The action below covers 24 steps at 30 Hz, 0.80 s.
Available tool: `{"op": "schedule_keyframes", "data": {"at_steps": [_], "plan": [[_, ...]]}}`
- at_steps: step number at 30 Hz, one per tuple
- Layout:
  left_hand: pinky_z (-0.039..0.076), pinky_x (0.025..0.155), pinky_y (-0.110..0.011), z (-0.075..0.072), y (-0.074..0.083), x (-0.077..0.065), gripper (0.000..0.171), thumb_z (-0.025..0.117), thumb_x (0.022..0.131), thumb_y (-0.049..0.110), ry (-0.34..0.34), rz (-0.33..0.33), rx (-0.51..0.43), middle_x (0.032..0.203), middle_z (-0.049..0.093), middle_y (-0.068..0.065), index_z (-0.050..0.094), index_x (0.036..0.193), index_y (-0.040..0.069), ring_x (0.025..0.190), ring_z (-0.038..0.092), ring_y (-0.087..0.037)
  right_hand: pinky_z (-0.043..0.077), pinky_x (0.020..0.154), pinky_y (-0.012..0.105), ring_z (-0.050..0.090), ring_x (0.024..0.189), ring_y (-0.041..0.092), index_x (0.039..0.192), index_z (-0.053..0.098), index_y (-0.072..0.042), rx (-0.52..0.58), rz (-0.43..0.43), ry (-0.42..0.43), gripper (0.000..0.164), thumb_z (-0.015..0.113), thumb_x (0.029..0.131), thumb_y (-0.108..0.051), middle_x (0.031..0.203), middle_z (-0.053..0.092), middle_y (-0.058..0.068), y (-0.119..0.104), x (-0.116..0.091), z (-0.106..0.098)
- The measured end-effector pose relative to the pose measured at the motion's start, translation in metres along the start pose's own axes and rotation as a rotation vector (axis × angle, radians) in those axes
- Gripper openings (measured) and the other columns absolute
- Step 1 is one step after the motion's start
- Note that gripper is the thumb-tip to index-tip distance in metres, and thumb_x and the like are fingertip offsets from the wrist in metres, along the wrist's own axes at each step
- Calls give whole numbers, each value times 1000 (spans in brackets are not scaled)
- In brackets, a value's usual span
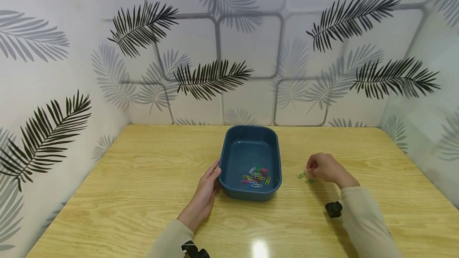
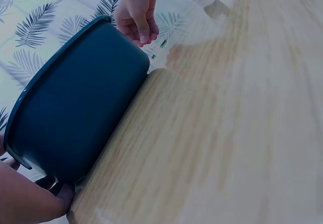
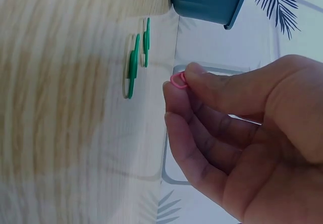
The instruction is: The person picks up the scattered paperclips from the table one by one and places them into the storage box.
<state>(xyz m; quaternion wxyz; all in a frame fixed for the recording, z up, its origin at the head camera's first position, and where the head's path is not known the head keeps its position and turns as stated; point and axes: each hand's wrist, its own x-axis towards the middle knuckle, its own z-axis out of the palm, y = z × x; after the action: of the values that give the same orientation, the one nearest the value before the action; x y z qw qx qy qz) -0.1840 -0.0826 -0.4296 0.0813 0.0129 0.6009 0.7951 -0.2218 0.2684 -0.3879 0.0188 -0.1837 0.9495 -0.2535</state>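
A dark blue-green plastic basin (image 1: 251, 130) stands on the wooden table, with several coloured paper clips (image 1: 256, 178) lying on its floor. My left hand (image 1: 205, 192) holds the basin's left side, thumb at the rim and fingers against the outer wall. To the right of the basin, my right hand (image 1: 328, 169) pinches a pink paper clip (image 3: 177, 80) between thumb and index finger, just above the table. Below and left of that hand, two green paper clips, one nearer the basin (image 1: 301, 175) and one nearer me (image 1: 309, 181), lie on the wood.
The light wooden table (image 1: 150, 162) runs back to a wall (image 1: 247, 46) papered with leaf patterns, and side walls stand left and right. Black wrist cameras sit on the left sleeve (image 1: 195, 250) and the right sleeve (image 1: 334, 209).
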Motion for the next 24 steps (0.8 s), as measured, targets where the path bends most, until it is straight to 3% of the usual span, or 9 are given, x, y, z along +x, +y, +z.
{"op": "schedule_keyframes", "data": {"at_steps": [8,15,24], "plan": [[28,108,-43,-1,-1,3,51,38,106,20,1,-15,-4,151,34,-19,25,154,8,134,38,-33,43,57,33,48,63,15,79,61,0,-8,-16,-11,9,59,81,9,70,58,1,-1,2,-1],[27,108,-43,-1,-1,3,52,38,106,22,-6,-13,0,151,34,-19,25,154,8,133,38,-34,45,60,34,53,65,14,84,63,1,22,4,11,5,62,89,2,73,60,1,-5,3,-1],[29,105,-40,-1,-1,3,52,39,106,23,4,-8,-7,149,37,-20,26,154,7,131,40,-32,47,60,34,58,68,16,89,64,2,46,-3,68,4,63,91,-1,77,64,3,-10,4,-2]]}}
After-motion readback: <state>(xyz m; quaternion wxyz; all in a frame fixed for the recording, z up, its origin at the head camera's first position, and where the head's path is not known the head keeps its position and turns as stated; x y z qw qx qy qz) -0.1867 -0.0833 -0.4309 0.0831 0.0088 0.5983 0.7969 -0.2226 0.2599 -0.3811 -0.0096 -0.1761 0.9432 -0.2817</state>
